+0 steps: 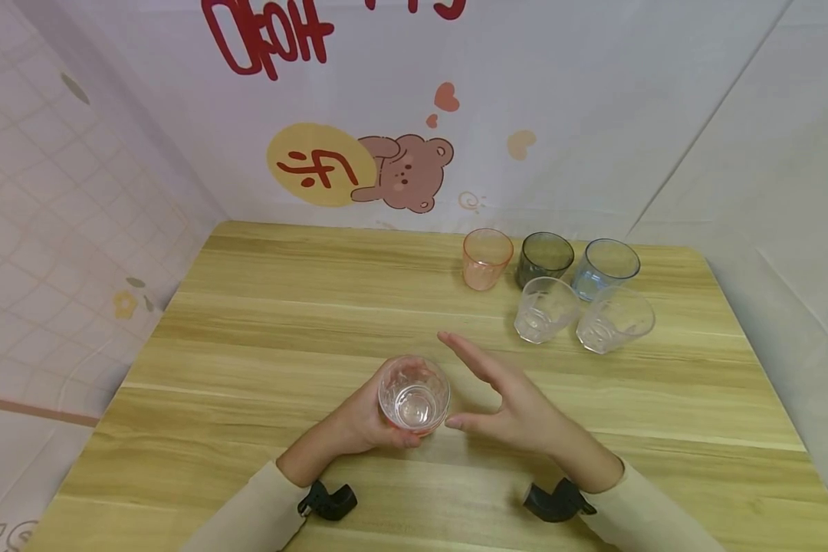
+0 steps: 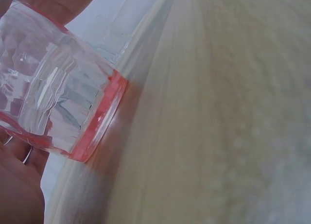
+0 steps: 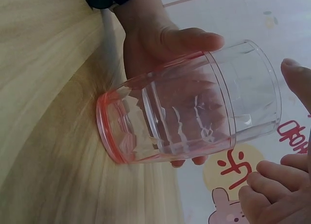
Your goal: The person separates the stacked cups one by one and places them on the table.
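Observation:
A clear cup [image 1: 414,383] is nested inside a pink-tinted cup [image 3: 112,129], and its upper part [image 3: 255,90] sticks out above the pink rim in the right wrist view. My left hand [image 1: 369,418] grips the pink cup from the left, thumb on the near side and fingers around the far side. Both cups stand upright, with the pink base [image 2: 99,122] right at the tabletop in the left wrist view. To their right, my right hand [image 1: 514,402] is spread with thumb and fingers apart, holding nothing, its thumb tip close beside the cups.
At the back right stand an orange-pink cup [image 1: 484,272], a dark grey cup [image 1: 545,253] and a blue cup [image 1: 603,264] in a row. Two clear cups [image 1: 540,318] are in front of them. A printed cloth [image 1: 579,115] hangs behind the wooden table [image 1: 283,307].

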### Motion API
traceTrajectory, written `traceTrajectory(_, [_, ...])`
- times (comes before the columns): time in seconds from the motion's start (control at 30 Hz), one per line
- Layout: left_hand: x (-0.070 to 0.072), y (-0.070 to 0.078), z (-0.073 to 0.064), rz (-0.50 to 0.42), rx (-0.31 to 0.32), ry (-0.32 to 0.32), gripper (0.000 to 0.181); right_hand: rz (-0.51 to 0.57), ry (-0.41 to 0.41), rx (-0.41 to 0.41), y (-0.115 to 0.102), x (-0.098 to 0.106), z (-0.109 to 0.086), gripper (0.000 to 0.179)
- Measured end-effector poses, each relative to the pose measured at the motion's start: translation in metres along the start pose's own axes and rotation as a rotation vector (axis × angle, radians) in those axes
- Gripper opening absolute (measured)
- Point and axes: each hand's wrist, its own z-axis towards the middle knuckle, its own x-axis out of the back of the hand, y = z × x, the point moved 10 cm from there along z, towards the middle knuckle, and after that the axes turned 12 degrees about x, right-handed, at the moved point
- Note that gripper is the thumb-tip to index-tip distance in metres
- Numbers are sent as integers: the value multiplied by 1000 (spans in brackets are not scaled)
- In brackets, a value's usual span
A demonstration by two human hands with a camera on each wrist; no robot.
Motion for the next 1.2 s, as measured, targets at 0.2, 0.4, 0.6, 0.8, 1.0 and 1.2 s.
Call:
traceTrajectory(0.2, [0, -1, 0, 12, -1, -3, 100, -25, -33, -39, 0, -7, 1, 103])
traceTrajectory(0.4, [0, 2, -1, -2, -12, -14, 100, -42, -61, -44, 1, -16, 4, 107])
traceTrajectory(0.6, [0, 3, -3, 0, -10, -12, 100, -49, -76, -35, 3, -25, 4, 109])
traceTrajectory(0.8, [1, 5, -3, 33, -23, 5, 100, -51, -62, -7, 2, -30, 8, 107])
traceTrajectory(1.0, [4, -1, -4, 79, 11, 26, 103, -32, -30, 22, 5, -33, 10, 110])
traceTrajectory(1.2, [4, 0, -4, 72, 5, 15, 105, -35, -3, -6, 6, -35, 12, 107])
